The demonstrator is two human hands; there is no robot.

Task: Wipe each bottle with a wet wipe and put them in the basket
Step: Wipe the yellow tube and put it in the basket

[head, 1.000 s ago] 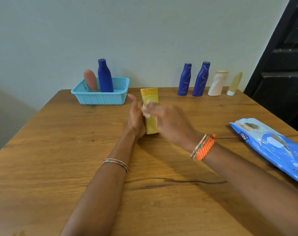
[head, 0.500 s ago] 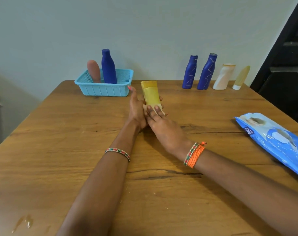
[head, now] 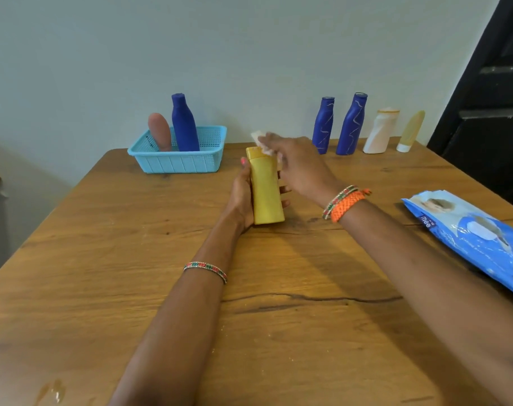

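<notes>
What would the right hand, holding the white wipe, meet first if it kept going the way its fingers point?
Probably the light blue plastic basket: the right hand points up-left over the yellow bottle's cap. Depth is uncertain.

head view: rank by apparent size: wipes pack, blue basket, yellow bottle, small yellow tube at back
1. wipes pack, nearest and partly cropped
2. blue basket
3. yellow bottle
4. small yellow tube, farthest, so true size unsure

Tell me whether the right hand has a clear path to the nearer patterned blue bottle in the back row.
Probably yes: the right hand is close to that blue bottle, with nothing between them, though it grips a wipe.
</notes>
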